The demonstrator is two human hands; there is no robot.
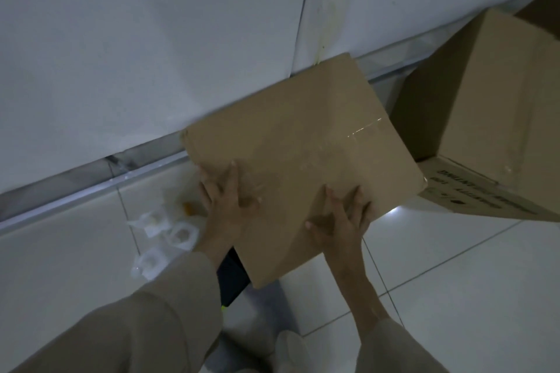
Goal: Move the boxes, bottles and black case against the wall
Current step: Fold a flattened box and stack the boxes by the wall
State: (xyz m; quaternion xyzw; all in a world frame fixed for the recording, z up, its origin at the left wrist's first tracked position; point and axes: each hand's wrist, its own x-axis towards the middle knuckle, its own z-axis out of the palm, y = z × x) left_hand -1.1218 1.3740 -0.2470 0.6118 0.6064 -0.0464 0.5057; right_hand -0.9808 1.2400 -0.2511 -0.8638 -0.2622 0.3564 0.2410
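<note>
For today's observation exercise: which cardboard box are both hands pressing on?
The flat-topped box by the wall, under both hands; the printed box to its right stands untouched.

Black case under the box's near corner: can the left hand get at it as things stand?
Probably not yet. The left hand presses on the box, which covers most of the black case; only one edge shows.

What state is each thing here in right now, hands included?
Flat brown cardboard box: taped shut, far edge at the wall.
Large brown cardboard box: closed, tilted.
Black case: partly hidden under the flat box.
Left hand: pressing flat on the box.
Right hand: pressing flat on the box.
</note>
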